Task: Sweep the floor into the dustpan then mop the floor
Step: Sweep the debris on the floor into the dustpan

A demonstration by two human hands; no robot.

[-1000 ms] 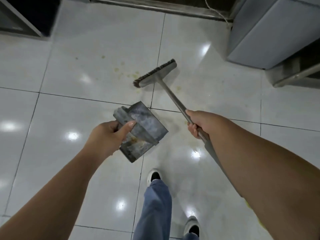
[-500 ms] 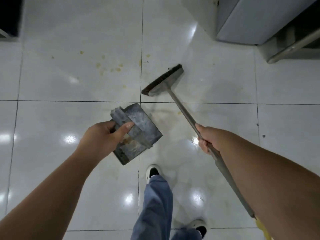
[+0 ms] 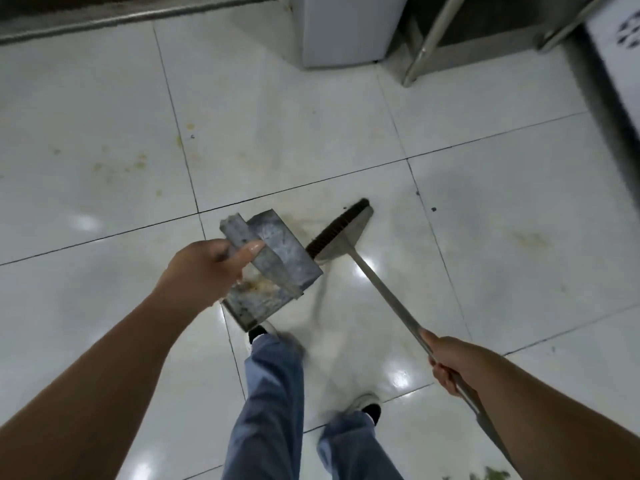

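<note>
Head view shows the left hand (image 3: 204, 268) gripping the grey dustpan (image 3: 277, 268) by its handle above the white tiled floor (image 3: 346, 133), right hand (image 3: 453, 362) clenched round the broom (image 3: 341, 233) shaft, bristles just beside the pan

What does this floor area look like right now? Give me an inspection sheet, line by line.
Surface: glossy white tiled floor, yellowish stains at left, another at right.
Job's things: worn grey metal dustpan held off the floor; grey long-handled broom, dark bristles beside the pan's edge.
Clutter: small dark specks on the right tile.
Grippers: left hand grips the dustpan handle; right hand grips the broom pole.
Cables: nothing seen.
Surroundings: white cabinet, metal table leg, person's blue trousers.
</note>
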